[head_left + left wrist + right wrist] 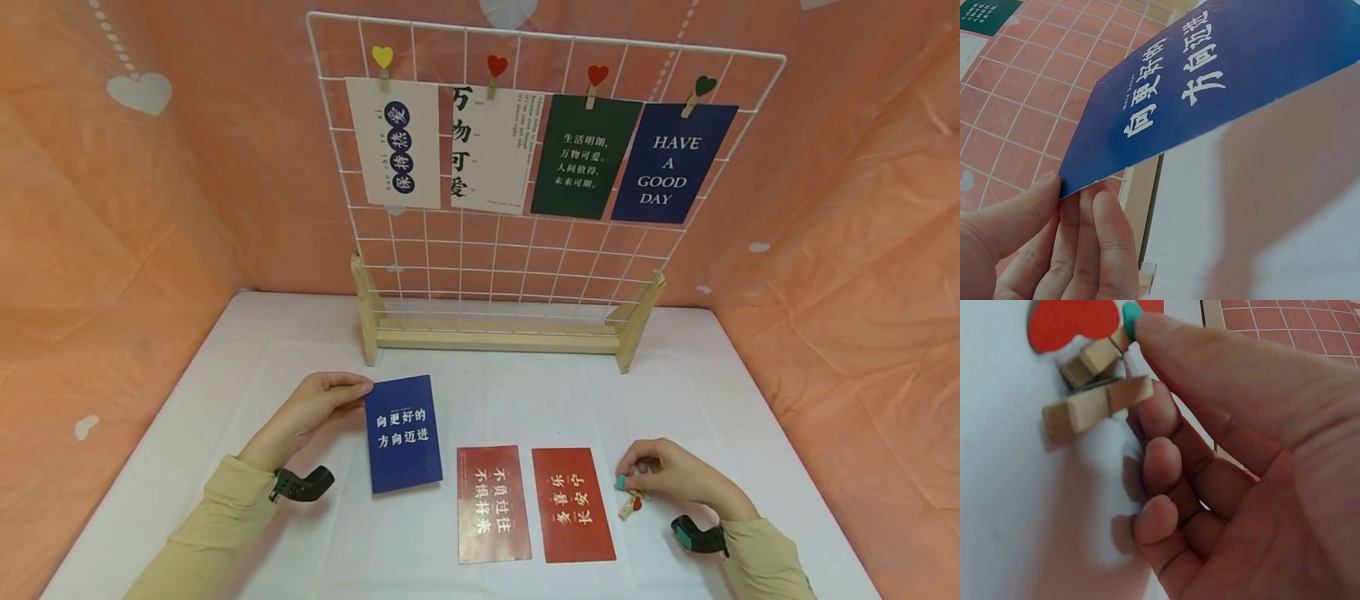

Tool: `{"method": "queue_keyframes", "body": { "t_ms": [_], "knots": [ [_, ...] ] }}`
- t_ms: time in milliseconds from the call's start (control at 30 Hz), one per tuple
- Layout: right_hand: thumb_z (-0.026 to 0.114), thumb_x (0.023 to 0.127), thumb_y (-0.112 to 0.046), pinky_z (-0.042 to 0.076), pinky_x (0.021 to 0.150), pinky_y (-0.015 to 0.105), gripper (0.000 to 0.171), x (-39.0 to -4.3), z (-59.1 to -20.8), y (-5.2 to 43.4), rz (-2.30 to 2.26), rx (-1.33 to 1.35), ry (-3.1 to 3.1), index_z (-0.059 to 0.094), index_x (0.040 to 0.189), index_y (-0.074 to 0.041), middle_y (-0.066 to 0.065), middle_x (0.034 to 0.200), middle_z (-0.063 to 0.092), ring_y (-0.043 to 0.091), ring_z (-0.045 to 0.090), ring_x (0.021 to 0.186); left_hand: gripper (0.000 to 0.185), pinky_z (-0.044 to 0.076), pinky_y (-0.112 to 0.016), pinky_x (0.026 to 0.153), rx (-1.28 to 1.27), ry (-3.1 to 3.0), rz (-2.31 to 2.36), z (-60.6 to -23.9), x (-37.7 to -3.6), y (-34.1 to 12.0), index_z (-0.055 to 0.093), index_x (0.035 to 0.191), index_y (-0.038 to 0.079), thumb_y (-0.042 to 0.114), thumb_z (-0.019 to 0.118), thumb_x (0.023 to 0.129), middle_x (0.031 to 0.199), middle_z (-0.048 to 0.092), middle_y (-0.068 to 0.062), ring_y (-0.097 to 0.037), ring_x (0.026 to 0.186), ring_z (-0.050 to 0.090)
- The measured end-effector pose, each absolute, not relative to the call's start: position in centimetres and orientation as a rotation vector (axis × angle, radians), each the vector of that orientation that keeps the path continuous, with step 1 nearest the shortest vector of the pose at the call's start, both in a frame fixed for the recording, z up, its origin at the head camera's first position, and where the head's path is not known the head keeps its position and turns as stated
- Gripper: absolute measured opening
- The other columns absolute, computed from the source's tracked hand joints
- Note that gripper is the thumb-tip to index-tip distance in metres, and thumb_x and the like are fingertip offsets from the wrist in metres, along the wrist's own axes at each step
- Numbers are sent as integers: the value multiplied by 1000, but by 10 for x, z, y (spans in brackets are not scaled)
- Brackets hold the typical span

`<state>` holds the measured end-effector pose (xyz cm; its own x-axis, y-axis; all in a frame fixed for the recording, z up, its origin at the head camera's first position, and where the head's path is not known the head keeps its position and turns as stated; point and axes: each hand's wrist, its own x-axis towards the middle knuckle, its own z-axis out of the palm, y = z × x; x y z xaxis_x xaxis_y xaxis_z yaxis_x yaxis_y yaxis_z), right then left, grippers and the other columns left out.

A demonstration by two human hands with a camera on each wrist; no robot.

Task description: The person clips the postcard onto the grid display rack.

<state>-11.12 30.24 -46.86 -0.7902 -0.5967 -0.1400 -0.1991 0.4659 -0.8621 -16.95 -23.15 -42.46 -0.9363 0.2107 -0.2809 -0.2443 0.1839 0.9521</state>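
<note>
My left hand (318, 407) pinches a dark blue card (405, 467) with white Chinese lettering by its upper left corner, thumb on the printed face and fingers behind. The left wrist view shows this card tilted above the white table. At the right, my right hand (675, 477) pinches a small clothespin by its teal end (1130, 320) between thumb and forefinger, the other fingers curled near the tabletop. Right beside those fingertips lie another wooden clothespin (1094, 409) and a red heart (1075, 324). Part of the pinched clothespin is hidden by the thumb.
Two red cards (493, 542) (573, 546) with white lettering lie between the hands. Behind stands a white wire grid (495, 268) on a wooden base (495, 341). Several cards hang on it from heart clothespins, among them a green card (581, 196).
</note>
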Motion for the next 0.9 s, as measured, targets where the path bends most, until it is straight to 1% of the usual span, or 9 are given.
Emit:
{"method": "queue_keyframes", "body": {
  "t_ms": [133,400,600,833,900],
  "knots": [
    [68,89,-11,45,58,20,7,-113,-469,303,-1291,-619,2266,68,94,-6,1,82,61,5,50,69,40,54,-35,85,-36,2112,1816,-425,-169,-232,55,121,-15,15,62,95,97,68,-4,-10,85,65],
    [64,92,-13,47,58,21,12,-115,-465,302,-1307,-512,2228,68,94,-1,4,80,61,6,52,68,43,54,-33,85,-68,2119,1806,-426,-166,-234,54,122,-15,18,63,95,98,67,-5,-10,85,64],
    [63,93,-14,48,60,22,15,-117,-463,302,-1309,-460,2210,67,95,1,7,83,62,10,54,71,44,54,-30,84,-105,2116,1806,-428,-166,-235,55,121,-12,20,64,94,98,67,-4,-10,86,65],
    [64,93,-14,49,66,23,14,-121,-459,297,-1312,-449,2245,67,94,-1,10,89,64,13,56,77,44,54,-31,84,-99,2100,1837,-428,-166,-234,53,122,-14,18,64,94,98,67,-4,-9,86,65],
    [65,92,-14,50,66,24,14,-122,-455,295,-1309,-448,2266,67,93,-1,10,90,64,14,57,77,45,54,-32,86,-89,2097,1844,-428,-166,-234,53,123,-14,18,64,94,98,68,-4,-9,87,65]
  ]
}}
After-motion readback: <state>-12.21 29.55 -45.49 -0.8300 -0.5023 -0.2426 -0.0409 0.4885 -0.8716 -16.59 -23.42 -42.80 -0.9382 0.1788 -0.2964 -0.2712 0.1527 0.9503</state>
